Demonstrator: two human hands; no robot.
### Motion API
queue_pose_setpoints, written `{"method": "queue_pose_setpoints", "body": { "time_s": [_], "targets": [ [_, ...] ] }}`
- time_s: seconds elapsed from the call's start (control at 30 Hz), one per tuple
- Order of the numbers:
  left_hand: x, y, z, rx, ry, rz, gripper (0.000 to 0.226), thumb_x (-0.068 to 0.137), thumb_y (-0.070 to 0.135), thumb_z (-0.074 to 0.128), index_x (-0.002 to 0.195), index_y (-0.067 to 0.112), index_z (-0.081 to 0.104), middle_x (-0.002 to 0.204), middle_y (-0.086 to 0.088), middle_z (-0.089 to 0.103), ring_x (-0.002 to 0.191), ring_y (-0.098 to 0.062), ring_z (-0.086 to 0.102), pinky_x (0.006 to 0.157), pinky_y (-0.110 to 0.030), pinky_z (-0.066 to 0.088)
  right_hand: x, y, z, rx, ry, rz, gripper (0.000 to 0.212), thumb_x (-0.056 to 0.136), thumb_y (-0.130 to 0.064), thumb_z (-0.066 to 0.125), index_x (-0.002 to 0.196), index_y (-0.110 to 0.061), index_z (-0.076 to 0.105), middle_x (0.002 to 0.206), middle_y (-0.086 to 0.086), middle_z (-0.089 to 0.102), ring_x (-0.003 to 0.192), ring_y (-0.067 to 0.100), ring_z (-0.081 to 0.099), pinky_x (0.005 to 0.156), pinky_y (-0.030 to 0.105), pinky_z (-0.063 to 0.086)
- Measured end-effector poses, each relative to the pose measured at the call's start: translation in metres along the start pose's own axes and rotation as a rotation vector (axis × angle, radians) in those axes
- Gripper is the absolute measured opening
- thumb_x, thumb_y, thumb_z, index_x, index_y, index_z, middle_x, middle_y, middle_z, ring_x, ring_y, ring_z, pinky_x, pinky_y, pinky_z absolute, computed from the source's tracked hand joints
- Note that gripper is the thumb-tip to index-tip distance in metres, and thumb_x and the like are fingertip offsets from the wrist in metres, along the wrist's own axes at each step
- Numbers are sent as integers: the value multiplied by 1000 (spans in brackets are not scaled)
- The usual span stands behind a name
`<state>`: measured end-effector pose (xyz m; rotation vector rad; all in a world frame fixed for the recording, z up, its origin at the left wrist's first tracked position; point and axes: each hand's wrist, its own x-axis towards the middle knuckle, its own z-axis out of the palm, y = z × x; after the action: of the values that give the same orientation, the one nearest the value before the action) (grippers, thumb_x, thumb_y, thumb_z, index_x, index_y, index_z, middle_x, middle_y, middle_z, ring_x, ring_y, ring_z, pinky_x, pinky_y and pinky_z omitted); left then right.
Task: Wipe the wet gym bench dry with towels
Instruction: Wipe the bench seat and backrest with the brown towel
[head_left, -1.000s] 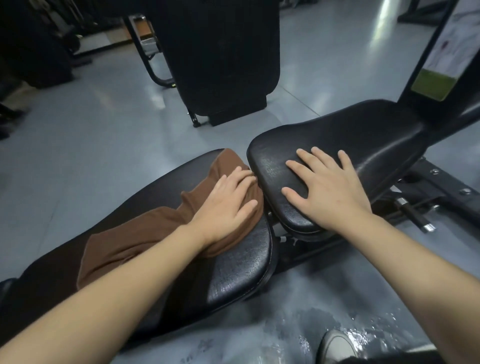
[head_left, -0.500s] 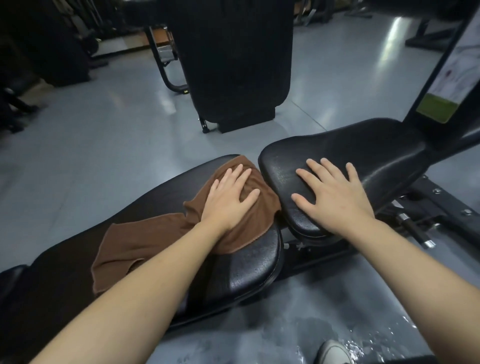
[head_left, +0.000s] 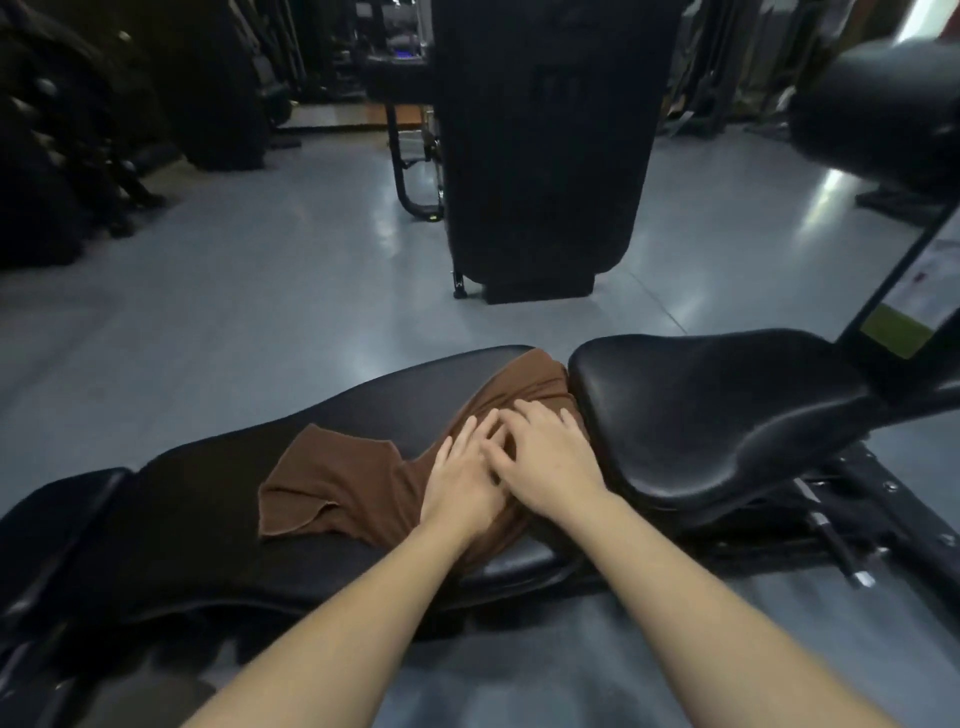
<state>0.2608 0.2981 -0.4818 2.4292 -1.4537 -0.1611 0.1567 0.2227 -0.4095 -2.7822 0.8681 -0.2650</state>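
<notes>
A brown towel (head_left: 348, 483) lies crumpled across the long black bench pad (head_left: 208, 499), its far end bunched at the gap next to the black seat pad (head_left: 701, 415). My left hand (head_left: 460, 486) lies flat on the towel's right part and presses it down. Beside it, my right hand (head_left: 553, 460) rests on the same bunch of towel. Its fingers are slightly bent and lie over my left fingertips. Both hands are close to the seat pad's left edge.
A tall black upholstered machine (head_left: 540, 156) stands on the grey floor (head_left: 234, 291) straight behind the bench. Dark equipment racks (head_left: 62, 156) line the left. Another black pad (head_left: 883, 104) hangs at the upper right, and the bench's metal frame (head_left: 841, 540) sticks out at the lower right.
My right hand has left the seat pad and come down on the towel beside my left hand. The towel is more bunched toward the gap. The view has tilted up.
</notes>
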Motion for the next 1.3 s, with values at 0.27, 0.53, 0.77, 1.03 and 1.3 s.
{"method": "queue_pose_setpoints", "body": {
  "time_s": [0.27, 0.53, 0.77, 1.03, 1.3],
  "targets": [
    [-51, -18, -7, 28, 13, -248, 68, 104, 47, 27, 160, 32, -9, 168, 14, -14, 155, -14, -13, 124, -38, -2, 8, -54, 45, 68, -191, 31, 71, 101, -61, 26, 156, -16, 28, 167, 3, 17, 155, 21, 5, 124, 49, 2],
    [-91, -92, -23, -224, 56, -273, 62, 105, 47, 35, 161, 29, 17, 169, 15, 6, 156, -7, 1, 127, -32, 3, 19, -94, 80, -3, -247, -141, 66, 103, -58, 23, 157, -21, 28, 168, -5, 14, 155, 14, 1, 124, 43, 0],
    [-161, -190, -48, -1, 72, -283, 61, 101, 57, 39, 156, 31, 31, 168, 9, 13, 156, -14, 2, 127, -38, -2, 23, -161, 117, -243, -302, -296, 119, 65, -83, -15, 161, -15, 6, 169, 1, -5, 155, 20, -11, 124, 48, -4],
    [-177, -240, -57, -262, 112, -528, 64, 93, 51, 61, 150, 36, 36, 157, 0, 32, 145, -22, 31, 116, -39, 33, 31, -221, 146, -355, -393, -332, 93, 94, -75, 17, 160, -13, -3, 168, 5, -14, 154, 23, -16, 124, 50, -5],
    [-179, -245, -63, -506, 241, -677, 43, 93, 21, 68, 131, 32, 50, 134, 4, 44, 121, -20, 50, 98, -39, 48, 44, -235, 156, -302, -465, -371, 88, 97, -71, 24, 161, -16, -1, 168, 3, -13, 154, 21, -15, 123, 49, -6]
  ]
}}
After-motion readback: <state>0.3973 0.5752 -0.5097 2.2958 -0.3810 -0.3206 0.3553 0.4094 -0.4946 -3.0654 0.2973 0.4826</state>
